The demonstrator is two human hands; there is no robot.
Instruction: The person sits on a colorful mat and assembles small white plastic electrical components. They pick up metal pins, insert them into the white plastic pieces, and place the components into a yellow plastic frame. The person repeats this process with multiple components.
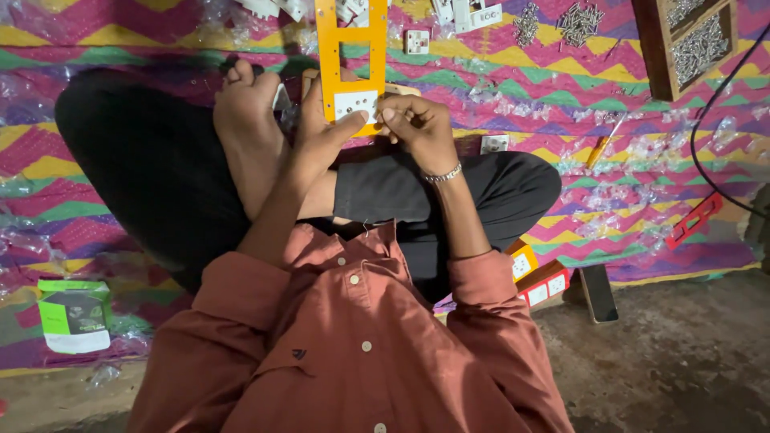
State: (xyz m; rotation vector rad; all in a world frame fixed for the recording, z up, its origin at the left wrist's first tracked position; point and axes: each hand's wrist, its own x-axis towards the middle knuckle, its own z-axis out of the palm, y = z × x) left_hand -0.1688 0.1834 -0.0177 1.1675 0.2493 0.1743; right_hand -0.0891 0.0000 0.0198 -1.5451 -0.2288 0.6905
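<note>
Head view: white socket [355, 104] pinched against orange frame [350, 56] by both hands.

The frame's long axis is seen running away from the body, its far end cut off by the picture edge. The socket is set at the near end, between the left hand [321, 132] and the right hand [417, 128], both equally close. Left thumb and right fingertips are pressed onto the socket; what lies under it is hidden.
</note>
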